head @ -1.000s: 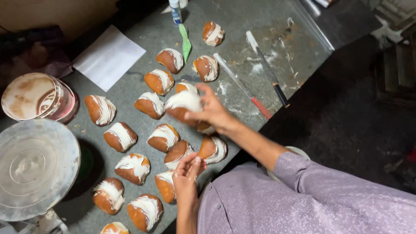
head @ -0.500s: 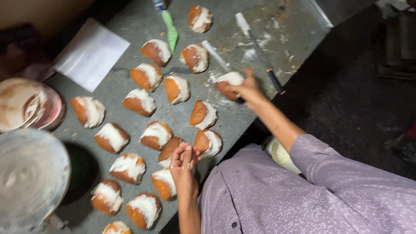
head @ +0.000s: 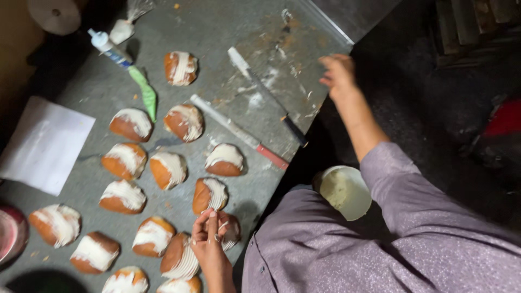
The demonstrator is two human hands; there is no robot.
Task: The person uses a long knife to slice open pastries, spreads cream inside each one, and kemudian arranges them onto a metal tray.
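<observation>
Left hand (head: 210,239) pinches a cream-topped bun (head: 230,230) at the table (head: 217,32) edge, its long axis unclear; right hand (head: 339,76) hovers open, empty.

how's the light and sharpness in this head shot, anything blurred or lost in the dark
Head view: light falls on the grey table, so the cream-topped buns read fairly clearly. The floor on the right sinks into near-black shadow. The right hand by the table edge is softened by motion blur; the left hand on a bun is sharper. The white paper is bright, nearly washed out.
</observation>
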